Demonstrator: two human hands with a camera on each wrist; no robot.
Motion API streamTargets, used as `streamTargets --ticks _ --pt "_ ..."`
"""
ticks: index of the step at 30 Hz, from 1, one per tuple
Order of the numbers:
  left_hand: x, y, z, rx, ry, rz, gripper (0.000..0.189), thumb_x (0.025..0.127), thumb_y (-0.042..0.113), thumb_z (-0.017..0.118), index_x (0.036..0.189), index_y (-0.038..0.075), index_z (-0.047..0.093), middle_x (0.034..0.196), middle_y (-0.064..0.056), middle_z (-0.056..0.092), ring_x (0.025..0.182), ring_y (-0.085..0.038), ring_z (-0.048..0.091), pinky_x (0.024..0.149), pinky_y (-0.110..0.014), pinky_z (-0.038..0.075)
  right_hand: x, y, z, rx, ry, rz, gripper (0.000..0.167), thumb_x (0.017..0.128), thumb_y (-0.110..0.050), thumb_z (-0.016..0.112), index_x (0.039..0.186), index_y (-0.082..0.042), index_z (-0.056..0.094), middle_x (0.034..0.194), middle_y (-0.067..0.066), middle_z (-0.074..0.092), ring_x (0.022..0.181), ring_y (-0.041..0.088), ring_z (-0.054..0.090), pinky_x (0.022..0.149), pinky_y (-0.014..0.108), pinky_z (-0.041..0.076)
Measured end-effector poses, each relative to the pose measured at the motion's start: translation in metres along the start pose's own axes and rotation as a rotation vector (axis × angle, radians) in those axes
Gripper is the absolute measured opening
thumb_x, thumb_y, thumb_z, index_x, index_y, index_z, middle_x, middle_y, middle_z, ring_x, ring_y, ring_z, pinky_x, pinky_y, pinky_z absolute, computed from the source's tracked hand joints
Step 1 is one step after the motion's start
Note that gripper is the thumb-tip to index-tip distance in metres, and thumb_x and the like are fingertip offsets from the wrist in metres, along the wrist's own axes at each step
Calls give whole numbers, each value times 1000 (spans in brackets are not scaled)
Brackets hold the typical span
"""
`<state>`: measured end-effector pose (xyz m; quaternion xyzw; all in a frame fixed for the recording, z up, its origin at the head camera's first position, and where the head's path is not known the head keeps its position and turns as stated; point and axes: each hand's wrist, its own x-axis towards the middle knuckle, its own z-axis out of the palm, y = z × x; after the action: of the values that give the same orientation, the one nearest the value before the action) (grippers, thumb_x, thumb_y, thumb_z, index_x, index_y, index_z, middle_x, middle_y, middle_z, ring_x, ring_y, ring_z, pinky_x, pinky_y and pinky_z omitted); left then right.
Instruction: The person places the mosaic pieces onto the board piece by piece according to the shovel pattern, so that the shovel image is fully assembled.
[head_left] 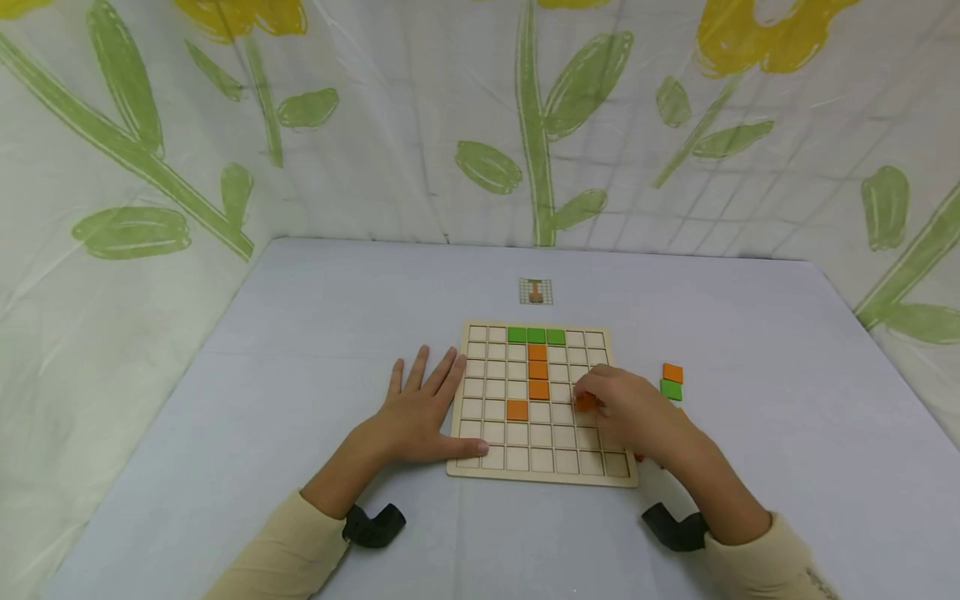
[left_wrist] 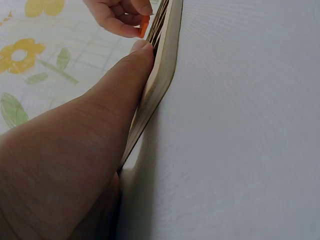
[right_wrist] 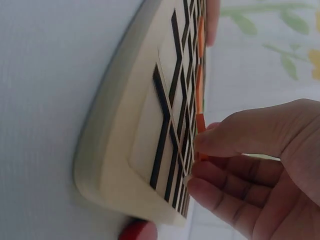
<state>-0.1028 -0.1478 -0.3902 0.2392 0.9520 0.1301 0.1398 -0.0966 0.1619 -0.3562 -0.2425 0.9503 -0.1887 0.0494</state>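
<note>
On a pale bench (head_left: 360,300) lies a square wooden board (head_left: 542,481) divided into seven rows of seven shallow cells. The person's left hand (head_left: 412,427) is spread wide beside the board's left side, fingers fanned apart and palm down; its thumb reaches over the edge onto the near left cells, and the index fingertip is at the left rim. The right hand (head_left: 641,412) is above the right-hand part of the board, pinching an orange tile (head_left: 586,402) between thumb and fingertips, the other fingers curled. The wrist views show this tile tipped up on edge; whether it touches the board, I cannot tell.

Three green tiles (head_left: 536,335) sit side by side in the middle of the far row. Below the central one, three orange tiles (head_left: 537,371) run in a column, and a single orange square (head_left: 517,410) sits diagonally down to their left. Beyond the board is a small pattern card (head_left: 536,291). To the right, a loose orange piece (head_left: 672,372) lies just beside a loose green piece (head_left: 671,390).
</note>
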Motion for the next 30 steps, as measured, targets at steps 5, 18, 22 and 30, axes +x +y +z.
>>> streamTargets --ticks 5,18,22,30 --pt "-1 0 0 -3 0 -1 123 79 84 55 162 10 3 168 -10 -1 149 -41 -16 112 -65 -10 2 -8 6 8 17 -66 15 85 2 77 96 -8 75 93 -3 64 83 14 60 76 32 55" --pt "0 0 1 7 1 -2 124 78 85 54 162 10 3 168 -9 -2 149 -41 -16 112 -65 -10 4 -19 14 -2 63 -171 12 85 1 78 93 -8 76 94 -2 67 87 14 65 76 29 55" --pt "0 0 1 0 1 3 124 78 85 55 162 10 3 168 -10 -2 149 -41 -16 112 -65 -10 4 -19 15 11 89 -187 12 84 1 78 91 -9 76 92 -3 67 84 13 65 74 27 55" --pt "1 0 1 1 -1 0 124 78 85 55 162 10 3 168 -10 -1 149 -42 -16 112 -65 -10 6 -21 18 24 82 -188 10 85 -2 79 93 -8 76 95 -2 68 88 14 65 76 27 55"
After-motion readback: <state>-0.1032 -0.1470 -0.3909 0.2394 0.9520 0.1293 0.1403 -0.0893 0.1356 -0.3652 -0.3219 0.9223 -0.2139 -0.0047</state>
